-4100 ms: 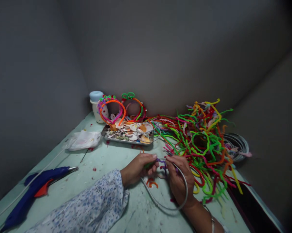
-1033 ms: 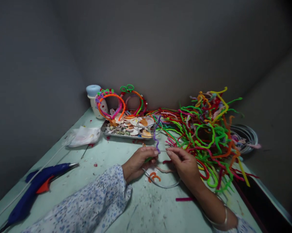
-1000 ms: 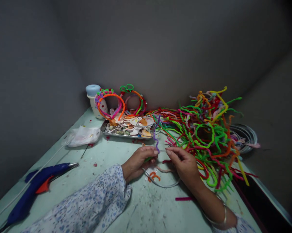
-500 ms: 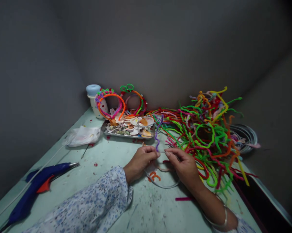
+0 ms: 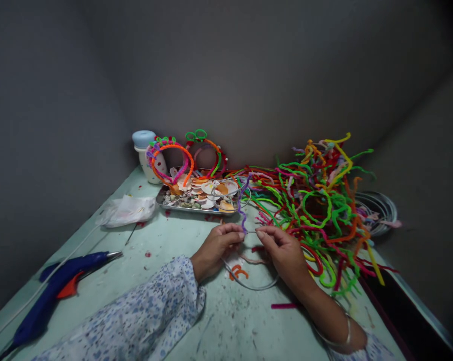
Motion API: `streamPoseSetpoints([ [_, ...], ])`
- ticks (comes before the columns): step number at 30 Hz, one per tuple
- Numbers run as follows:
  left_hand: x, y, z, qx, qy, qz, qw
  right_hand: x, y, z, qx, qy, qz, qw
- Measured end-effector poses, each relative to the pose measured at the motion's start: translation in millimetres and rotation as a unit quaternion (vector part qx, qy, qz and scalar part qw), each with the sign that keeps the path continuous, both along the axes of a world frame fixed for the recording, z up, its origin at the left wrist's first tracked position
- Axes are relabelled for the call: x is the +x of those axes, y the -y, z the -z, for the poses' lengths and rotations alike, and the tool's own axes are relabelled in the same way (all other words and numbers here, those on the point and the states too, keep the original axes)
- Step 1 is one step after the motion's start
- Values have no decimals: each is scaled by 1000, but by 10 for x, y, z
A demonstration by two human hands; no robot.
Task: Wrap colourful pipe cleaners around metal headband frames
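Observation:
My left hand [image 5: 221,245] pinches a wavy purple pipe cleaner [image 5: 243,208] near its lower end, together with a thin grey wire. The pipe cleaner rises from my fingertips toward the shell tray. My right hand [image 5: 284,250] is closed in a pinch on the same wire [image 5: 252,231], a short gap away from the left fingertips. Below the hands a loop of grey wire [image 5: 254,289] curves close to the table; whether it joins the pinched piece is hidden by my fingers. Small orange pipe cleaner pieces [image 5: 238,273] lie inside that loop.
A metal tray [image 5: 196,209] of shells stands behind, with pipe cleaner headbands [image 5: 173,148] and a white jar [image 5: 150,160]. A tangled pipe cleaner pile [image 5: 324,200] and a wire coil [image 5: 384,213] lie right. At left are a blue glue gun [image 5: 56,288] and a plastic bag [image 5: 130,210].
The purple pipe cleaner's upper part has tilted slightly and its shape has shifted a little. Both hands keep their pinches in nearly the same place; the view has moved slightly.

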State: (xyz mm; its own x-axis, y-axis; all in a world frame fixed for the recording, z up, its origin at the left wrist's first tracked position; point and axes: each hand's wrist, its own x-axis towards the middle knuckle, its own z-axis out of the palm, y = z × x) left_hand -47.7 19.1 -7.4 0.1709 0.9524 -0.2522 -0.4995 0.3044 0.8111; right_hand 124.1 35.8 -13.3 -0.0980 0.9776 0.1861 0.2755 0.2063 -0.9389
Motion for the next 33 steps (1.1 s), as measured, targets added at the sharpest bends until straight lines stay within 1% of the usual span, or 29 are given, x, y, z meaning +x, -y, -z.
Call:
streamPoseSetpoints([
  [6,4,-6,23,9,10,-6,1000,-2,10,18,-14,6,2,1000],
  [14,22,1,-5,10,-17,-18,1000,-18,17,-20,-21,11,7,1000],
  [20,27,-1,-1,32,-78,-34,996,1,11,12,-32,1,3,999],
  [24,24,0,-12,73,-144,-52,986,-8,17,12,-54,-25,-2,998],
  [27,21,6,-32,87,-184,-57,977,-21,17,2,-66,-31,-5,997],
  [33,16,9,-34,99,-216,-64,969,-28,7,14,-73,-33,-13,997],
])
